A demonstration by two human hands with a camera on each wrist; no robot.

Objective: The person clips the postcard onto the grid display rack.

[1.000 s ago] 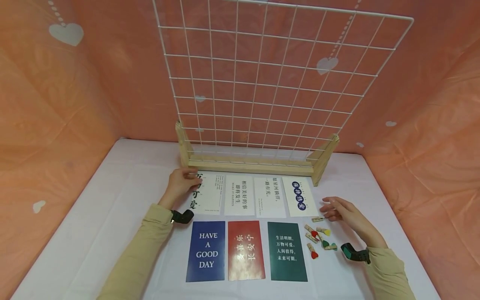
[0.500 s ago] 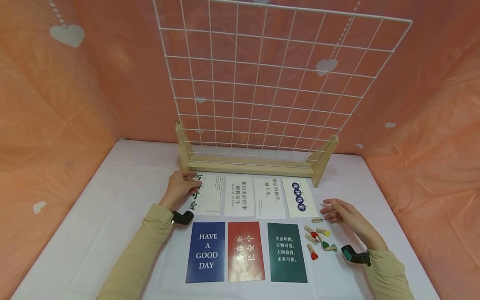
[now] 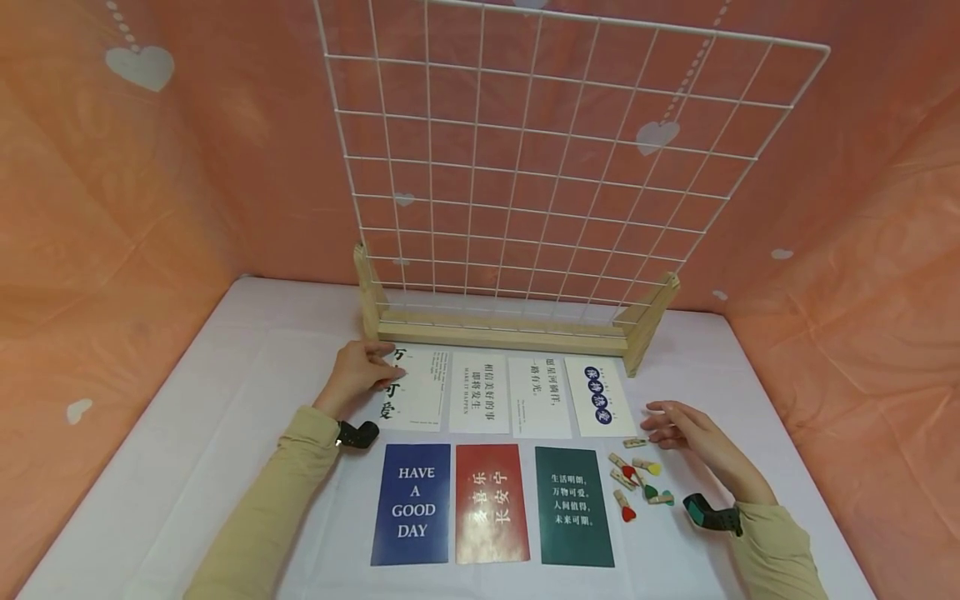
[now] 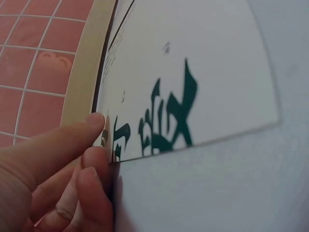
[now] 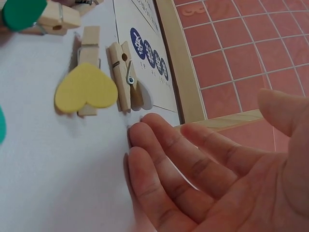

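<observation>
My left hand (image 3: pixel 356 373) is at the left edge of a white card (image 3: pixel 422 398) with large dark green characters, the leftmost of the upper row. In the left wrist view the fingertips (image 4: pixel 96 121) pinch that card's edge, and part of its print is hidden behind them. My right hand (image 3: pixel 696 435) rests on the white table, palm sideways, fingers relaxed and holding nothing. Just beyond its fingertips, in the right wrist view, lie a clothespin with a yellow heart (image 5: pixel 87 89) and a clothespin with a white heart (image 5: pixel 124 77).
Behind the cards stands a white wire grid (image 3: pixel 517 167) in a wooden base (image 3: pixel 502 335). Other white cards (image 3: pixel 480 396) lie alongside. Nearer are a blue card (image 3: pixel 411 504), a red card (image 3: pixel 492 504) and a green card (image 3: pixel 574 507). Several heart clothespins (image 3: pixel 624 505) lie to their right.
My left wrist has shifted slightly left while the fingers stay at the card's edge. My right hand keeps its place.
</observation>
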